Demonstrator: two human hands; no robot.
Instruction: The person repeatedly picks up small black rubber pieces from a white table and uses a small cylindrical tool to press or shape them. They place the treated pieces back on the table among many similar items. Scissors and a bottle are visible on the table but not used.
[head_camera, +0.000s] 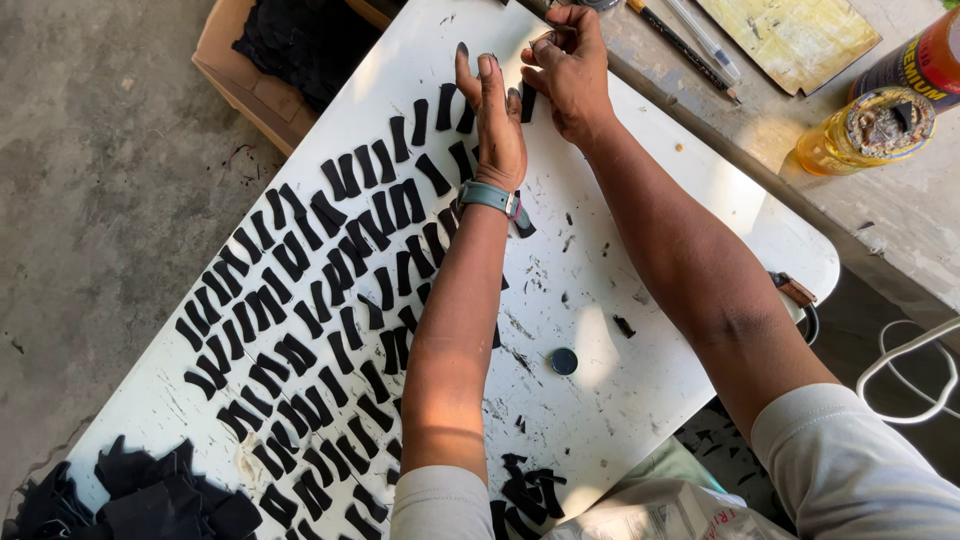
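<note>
A heap of black scraps (150, 495) is seen at the near left end of the white board (640, 340). Rows of black strips (300, 300) are laid across the board's left half. The left hand (497, 125) is held flat, fingers spread, upon the strips at the board's far end. Just right of it, one strip (527, 103) is pinched by the right hand (567, 70). A glue jar (870, 130) stands right of the board.

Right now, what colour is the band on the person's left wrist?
Grey-teal wristband, with a small reddish bit at the clasp; head view.
</note>
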